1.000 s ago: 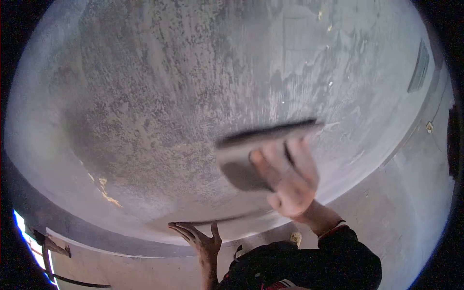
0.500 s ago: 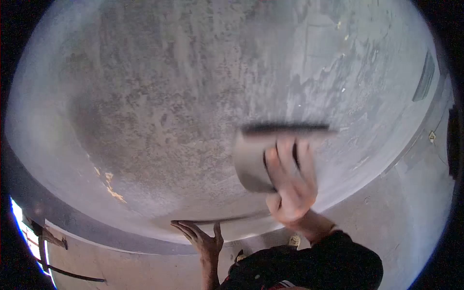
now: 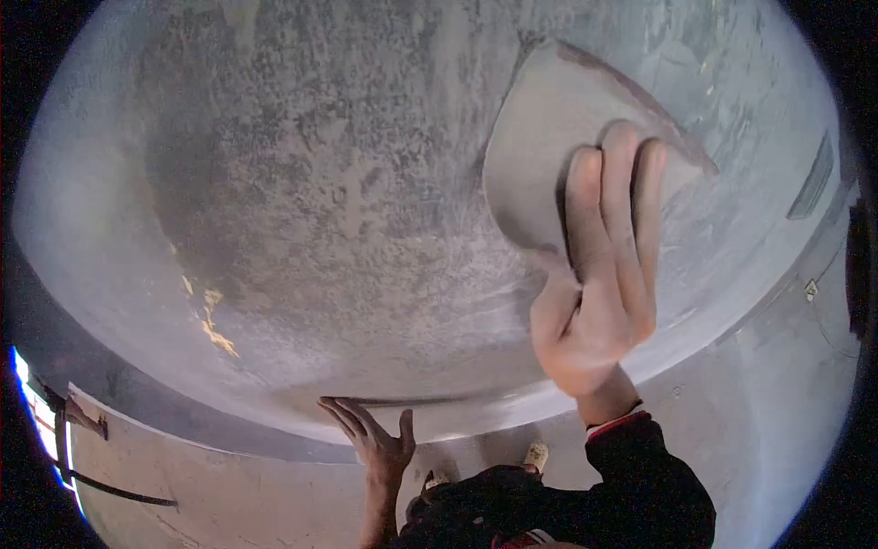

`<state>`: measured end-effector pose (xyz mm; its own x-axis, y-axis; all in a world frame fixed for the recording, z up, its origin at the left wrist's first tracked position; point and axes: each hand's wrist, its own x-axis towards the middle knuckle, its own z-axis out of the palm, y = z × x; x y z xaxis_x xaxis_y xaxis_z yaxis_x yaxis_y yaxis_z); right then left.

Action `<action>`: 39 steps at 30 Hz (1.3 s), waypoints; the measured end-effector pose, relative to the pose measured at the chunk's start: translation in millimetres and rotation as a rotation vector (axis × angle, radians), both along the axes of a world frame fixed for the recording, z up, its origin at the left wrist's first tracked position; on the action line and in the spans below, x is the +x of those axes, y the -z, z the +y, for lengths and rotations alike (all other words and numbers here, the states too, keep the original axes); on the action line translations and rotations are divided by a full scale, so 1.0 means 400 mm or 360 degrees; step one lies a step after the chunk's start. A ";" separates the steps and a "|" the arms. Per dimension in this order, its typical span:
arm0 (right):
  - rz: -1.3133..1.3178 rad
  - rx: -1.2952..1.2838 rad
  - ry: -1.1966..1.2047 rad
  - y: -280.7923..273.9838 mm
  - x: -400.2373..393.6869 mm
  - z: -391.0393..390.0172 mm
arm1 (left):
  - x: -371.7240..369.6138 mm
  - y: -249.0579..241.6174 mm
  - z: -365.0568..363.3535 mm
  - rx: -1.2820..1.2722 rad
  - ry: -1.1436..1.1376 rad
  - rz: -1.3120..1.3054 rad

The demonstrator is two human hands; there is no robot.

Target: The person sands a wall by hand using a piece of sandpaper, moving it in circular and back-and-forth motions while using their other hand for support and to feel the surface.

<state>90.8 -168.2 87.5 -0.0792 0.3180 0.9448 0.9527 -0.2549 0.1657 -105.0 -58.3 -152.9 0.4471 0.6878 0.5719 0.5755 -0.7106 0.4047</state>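
My right hand (image 3: 604, 274) lies along a pale grey sheet of sandpaper (image 3: 530, 165), its fingers stretched up over the sheet and the lower edge caught by the thumb. The sheet bends away at its far right edge, where a darker underside shows. Beneath it is a large grey surface (image 3: 302, 183) with dark blotches and pale streaks. My left hand (image 3: 382, 444) is open at the near edge of that surface, fingers together and thumb apart, beside a thin dark line running to the right.
Yellowish chipped patches (image 3: 215, 325) mark the surface at lower left. A dark slatted rectangle (image 3: 808, 176) is at the far right, above a small wall fitting (image 3: 811, 291). Below the near edge, a light shoe (image 3: 537, 455) shows. A bright window (image 3: 41, 425) is at lower left.
My right hand has moved up and to the right with the sandpaper, which is now tilted and less blurred. My left hand stays at the near edge, nearly in the same place.
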 end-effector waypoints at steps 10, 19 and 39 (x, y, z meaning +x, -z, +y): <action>-0.0089 0.0060 -0.0098 -0.024 0.020 0.013 | -0.007 0.002 -0.003 -0.0098 0.0030 0.0075; 0.0017 0.0100 0.0042 -0.021 0.011 -0.017 | 0.007 0.007 -0.017 -0.0058 -0.0070 -0.0020; 0.0115 0.0255 -0.0144 0.019 -0.018 0.020 | -0.010 0.005 -0.008 -0.0120 0.0105 -0.0215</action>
